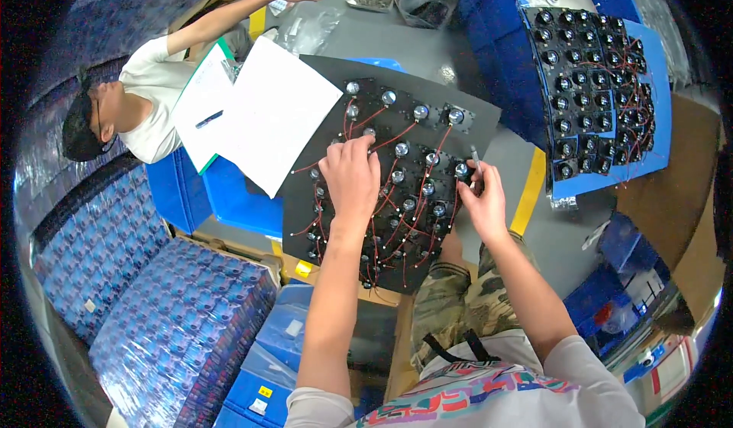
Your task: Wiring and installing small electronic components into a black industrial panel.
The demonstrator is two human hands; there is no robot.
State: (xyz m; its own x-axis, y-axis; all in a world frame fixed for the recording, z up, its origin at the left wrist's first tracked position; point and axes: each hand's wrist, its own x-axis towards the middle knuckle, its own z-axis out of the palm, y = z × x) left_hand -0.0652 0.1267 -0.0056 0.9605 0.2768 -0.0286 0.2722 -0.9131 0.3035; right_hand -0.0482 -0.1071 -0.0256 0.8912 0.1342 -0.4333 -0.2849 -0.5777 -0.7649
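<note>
A dark board lies before me, bearing rows of small black modules with round shiny lenses and thin red wires. Over the board's middle is my left hand, fingers bent and close together at a lens module; what the fingertips grip is hidden. At the right edge, my right hand pinches a slim grey pen-like tool, which stands near upright. A module's lens is just left of those fingers.
Left of the board are white paper sheets and a clipboard with a pen. A person sits there, one arm stretched out. More wired modules lie on a blue sheet at right. Blue bins and wrapped stacks surround me.
</note>
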